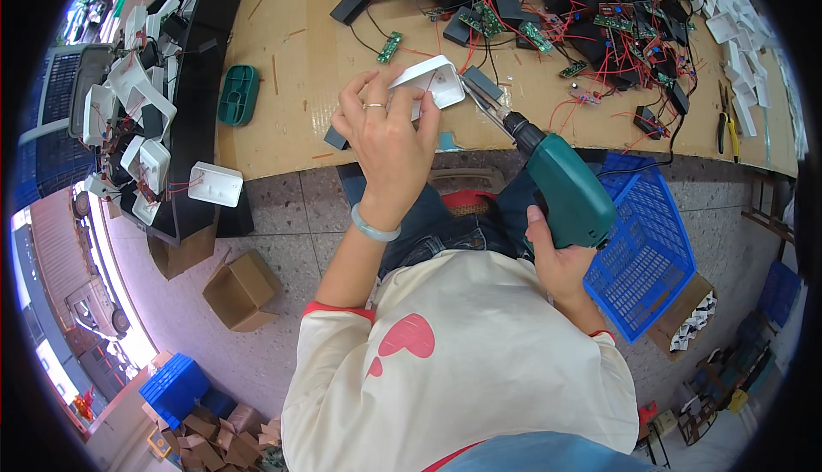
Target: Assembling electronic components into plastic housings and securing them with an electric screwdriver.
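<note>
Over cardboard-topped bench [282, 87], left fingers [377, 108] clasp white casing [432, 78], right fingers [538, 225] grip drill [561, 185].

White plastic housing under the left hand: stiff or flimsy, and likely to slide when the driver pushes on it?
The white plastic housing looks like a thin hollow shell: probably light, slightly flexible. On cardboard it may slide under the electric screwdriver, so the left hand pins it.

Electronics workshop: circuit boards [390, 47], wires [599, 40]
</note>
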Demonstrator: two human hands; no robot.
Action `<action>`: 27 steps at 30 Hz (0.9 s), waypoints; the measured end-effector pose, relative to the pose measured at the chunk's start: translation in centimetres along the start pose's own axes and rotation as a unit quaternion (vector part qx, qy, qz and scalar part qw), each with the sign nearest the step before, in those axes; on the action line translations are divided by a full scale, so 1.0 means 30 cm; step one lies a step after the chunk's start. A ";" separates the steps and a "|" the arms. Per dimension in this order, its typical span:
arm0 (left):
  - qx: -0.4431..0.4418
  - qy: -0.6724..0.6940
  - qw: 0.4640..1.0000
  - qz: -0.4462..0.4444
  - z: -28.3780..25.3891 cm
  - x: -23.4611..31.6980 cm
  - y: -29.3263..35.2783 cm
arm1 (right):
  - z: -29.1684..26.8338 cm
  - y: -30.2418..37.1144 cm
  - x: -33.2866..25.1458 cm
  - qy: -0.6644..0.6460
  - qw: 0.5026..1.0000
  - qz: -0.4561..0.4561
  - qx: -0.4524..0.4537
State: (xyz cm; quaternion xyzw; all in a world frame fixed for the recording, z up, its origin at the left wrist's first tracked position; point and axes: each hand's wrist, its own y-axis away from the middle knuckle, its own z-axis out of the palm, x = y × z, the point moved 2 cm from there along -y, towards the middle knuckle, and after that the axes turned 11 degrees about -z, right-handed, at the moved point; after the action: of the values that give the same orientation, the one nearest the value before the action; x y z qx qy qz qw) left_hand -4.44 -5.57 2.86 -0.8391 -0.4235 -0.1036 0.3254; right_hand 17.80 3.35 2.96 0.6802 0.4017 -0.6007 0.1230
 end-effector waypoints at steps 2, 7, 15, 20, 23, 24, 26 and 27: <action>-0.001 0.001 1.000 0.000 -0.013 0.002 0.002 | 0.002 0.002 -0.006 -0.019 0.998 0.042 0.044; -0.004 0.054 0.996 0.073 -0.160 -0.034 0.021 | -0.026 0.014 0.010 0.011 1.000 -0.002 0.026; -0.132 -0.032 0.969 0.208 -0.296 -0.241 0.150 | -0.030 0.019 0.011 0.003 0.997 0.032 0.066; -0.126 -0.089 0.909 0.386 -0.236 -0.223 0.164 | -0.019 0.009 0.001 0.010 0.999 0.001 0.031; -0.130 -0.088 0.882 0.444 -0.209 -0.203 0.104 | -0.028 0.004 -0.027 0.006 1.000 0.008 0.029; -0.134 -0.097 0.865 0.475 -0.202 -0.201 0.094 | -0.029 0.009 -0.026 0.008 0.999 0.007 0.032; -0.146 -0.096 0.856 0.487 -0.188 -0.211 0.086 | -0.032 0.021 -0.022 0.020 0.999 0.003 0.047; -0.158 -0.098 0.848 0.496 -0.181 -0.212 0.084 | -0.034 0.025 -0.023 0.021 0.998 0.004 0.051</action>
State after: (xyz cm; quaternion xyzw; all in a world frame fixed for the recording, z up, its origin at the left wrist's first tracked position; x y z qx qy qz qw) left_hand -5.87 -14.20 3.00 -0.9834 0.0413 0.0891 0.1529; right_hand 19.08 3.25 3.60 0.6999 0.3703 -0.6051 0.0823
